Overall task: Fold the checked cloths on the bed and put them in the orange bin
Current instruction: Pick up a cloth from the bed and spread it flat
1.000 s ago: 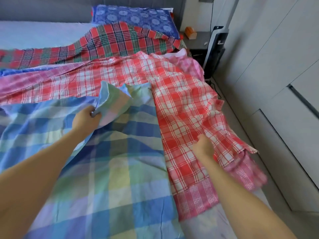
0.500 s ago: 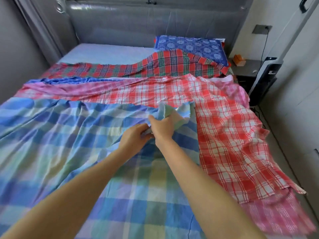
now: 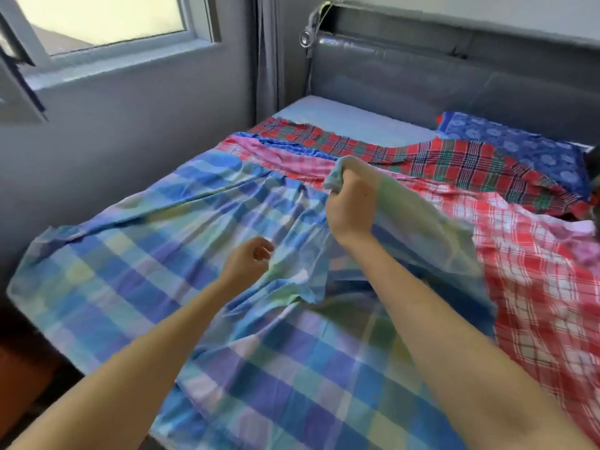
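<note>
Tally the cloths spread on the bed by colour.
Blue-green cloth: 1
Red-and-white cloth: 1
Red-and-green cloth: 1
Pink cloth: 1
Dark blue cloth, mostly hidden: 1
Total: 5

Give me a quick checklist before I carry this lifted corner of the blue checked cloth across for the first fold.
1. Right hand grips a corner of the blue checked cloth: ok.
2. Left hand holds a second corner: not ok, it holds nothing.
3. Cloth lies flat: not ok, wrinkles run across its middle.
4. Cloth free of the red-and-white checked cloth: ok, it lies on top at their shared edge.
5. Orange bin within reach: cannot tell, not in view.
</note>
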